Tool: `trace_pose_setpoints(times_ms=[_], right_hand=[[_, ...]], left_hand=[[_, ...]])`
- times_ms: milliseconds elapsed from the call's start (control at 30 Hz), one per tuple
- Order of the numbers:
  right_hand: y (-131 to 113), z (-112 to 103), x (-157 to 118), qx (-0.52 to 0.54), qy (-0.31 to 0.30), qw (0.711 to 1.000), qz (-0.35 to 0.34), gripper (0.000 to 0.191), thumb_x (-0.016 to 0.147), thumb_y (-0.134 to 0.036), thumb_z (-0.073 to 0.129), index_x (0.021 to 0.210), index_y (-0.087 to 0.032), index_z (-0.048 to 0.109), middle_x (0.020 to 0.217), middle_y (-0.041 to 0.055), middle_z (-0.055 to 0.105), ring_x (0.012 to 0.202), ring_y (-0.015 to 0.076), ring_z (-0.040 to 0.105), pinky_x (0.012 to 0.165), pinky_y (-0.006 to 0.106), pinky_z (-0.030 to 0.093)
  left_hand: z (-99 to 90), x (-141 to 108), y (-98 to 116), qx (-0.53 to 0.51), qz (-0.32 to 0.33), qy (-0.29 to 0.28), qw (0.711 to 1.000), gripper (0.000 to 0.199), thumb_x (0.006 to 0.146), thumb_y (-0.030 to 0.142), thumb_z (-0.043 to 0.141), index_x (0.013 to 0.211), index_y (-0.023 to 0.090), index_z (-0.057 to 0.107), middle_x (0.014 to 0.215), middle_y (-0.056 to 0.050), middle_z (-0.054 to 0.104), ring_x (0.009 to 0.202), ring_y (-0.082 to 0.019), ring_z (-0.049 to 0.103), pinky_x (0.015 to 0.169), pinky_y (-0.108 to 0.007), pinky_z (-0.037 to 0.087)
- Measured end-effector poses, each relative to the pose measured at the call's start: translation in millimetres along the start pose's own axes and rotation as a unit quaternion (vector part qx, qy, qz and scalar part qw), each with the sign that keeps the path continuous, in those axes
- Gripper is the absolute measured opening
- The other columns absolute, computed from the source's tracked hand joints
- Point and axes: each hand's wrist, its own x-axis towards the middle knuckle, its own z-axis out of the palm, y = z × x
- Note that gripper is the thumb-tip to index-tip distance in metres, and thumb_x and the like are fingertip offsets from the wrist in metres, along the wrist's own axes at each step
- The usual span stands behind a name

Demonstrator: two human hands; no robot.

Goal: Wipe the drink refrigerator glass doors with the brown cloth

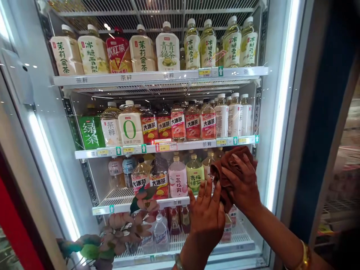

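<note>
A brown cloth is bunched against the glass front of a lit drinks cooler, at the right of the view. My right hand presses on it, fingers curled over its folds. Just left of the cloth, my left hand lies with its fingers spread and pointing up, at the glass; nothing shows in it. Behind the hands stand a green bottle and a pink bottle. My left palm faces away, so what it touches is partly hidden.
Bottles stand on the top shelf, the middle shelf and lower shelves. Flower and leaf shapes overlap the lower left. The cooler's right frame rises beside my right arm. A red edge is at the far left.
</note>
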Motion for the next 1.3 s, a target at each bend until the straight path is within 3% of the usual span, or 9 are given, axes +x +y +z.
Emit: trace_pose_setpoints(times_ms=[200,400,533,733,867,967,1100,1200,1300], right_hand=[[-22,10,6,-0.042,0.015,0.998,-0.034,0.068,0.091,-0.015,0.067,0.155,-0.034,0.051,0.176,0.0009,0.025,0.165,0.0305,0.021,0.133,0.051,0.036],[-13,-1,-51,-0.017,-0.024,0.998,-0.060,0.080,0.089,-0.046,0.071,0.162,-0.036,0.041,0.175,-0.0056,0.024,0.165,0.0288,0.020,0.139,0.044,0.019],[11,-14,-62,-0.018,-0.061,0.996,-0.054,0.075,0.090,-0.039,0.068,0.160,-0.040,0.042,0.173,-0.0042,0.030,0.164,0.0315,0.023,0.140,0.052,0.012],[40,-21,10,-0.030,-0.045,0.998,-0.022,0.090,0.089,-0.017,0.063,0.168,-0.034,0.023,0.179,0.0049,0.012,0.165,0.0386,0.016,0.129,0.074,0.023],[45,-13,63,-0.026,0.002,0.999,-0.023,0.086,0.092,-0.016,0.061,0.168,-0.033,0.023,0.178,0.0078,0.015,0.164,0.0392,0.018,0.127,0.069,0.036],[56,-18,68,-0.006,-0.009,0.997,-0.072,0.079,0.095,-0.021,0.061,0.167,-0.029,0.029,0.174,0.0108,0.029,0.163,0.0379,0.024,0.123,0.066,0.044],[90,-38,48,-0.009,-0.040,0.988,-0.151,0.073,0.095,-0.028,0.067,0.162,-0.028,0.039,0.165,0.0126,0.045,0.160,0.0362,0.033,0.125,0.064,0.043],[118,-48,52,-0.031,-0.019,0.990,-0.134,0.073,0.095,-0.024,0.067,0.162,-0.032,0.039,0.162,0.0102,0.049,0.159,0.0326,0.035,0.130,0.063,0.034],[133,-42,95,-0.043,0.027,0.997,-0.065,0.071,0.094,-0.027,0.068,0.160,-0.028,0.042,0.167,0.0134,0.042,0.161,0.0374,0.028,0.131,0.067,0.026]], left_hand=[[-4.4,13,-12,0.036,-0.026,-0.016,0.999,0.071,0.100,0.030,0.056,0.167,0.022,0.033,0.169,-0.010,0.039,0.165,-0.028,0.021,0.136,-0.053,-0.007],[12.1,-23,-14,0.046,-0.006,-0.005,0.999,0.061,0.100,0.039,0.062,0.159,0.029,0.049,0.161,-0.006,0.054,0.166,-0.018,0.012,0.137,-0.048,-0.006],[10.8,-14,-8,0.057,0.032,-0.009,0.998,0.056,0.099,0.042,0.064,0.153,0.033,0.056,0.159,-0.004,0.056,0.167,-0.019,0.011,0.137,-0.048,-0.006],[1.0,59,11,0.066,0.080,-0.044,0.994,0.064,0.103,0.043,0.057,0.161,0.021,0.043,0.167,-0.003,0.043,0.166,-0.018,0.012,0.137,-0.042,-0.007],[4.7,111,21,0.062,0.074,-0.001,0.995,0.070,0.105,0.044,0.050,0.164,0.008,0.035,0.170,-0.012,0.037,0.166,-0.023,0.015,0.137,-0.047,-0.007],[5.0,128,20,0.071,0.082,-0.012,0.994,0.075,0.105,0.046,0.049,0.164,0.004,0.031,0.170,-0.017,0.037,0.165,-0.025,0.019,0.138,-0.050,0.001],[-1.1,125,14,0.073,0.151,-0.035,0.985,0.074,0.103,0.051,0.055,0.163,0.013,0.037,0.168,-0.009,0.043,0.165,-0.021,0.020,0.138,-0.047,0.003],[-5.5,129,10,0.079,0.180,-0.039,0.980,0.070,0.104,0.050,0.054,0.163,0.016,0.038,0.170,-0.003,0.040,0.165,-0.019,0.018,0.138,-0.044,-0.004],[-6.2,160,8,0.089,0.177,-0.024,0.980,0.068,0.106,0.044,0.049,0.164,0.013,0.034,0.171,-0.005,0.037,0.166,-0.020,0.017,0.138,-0.046,-0.005]])
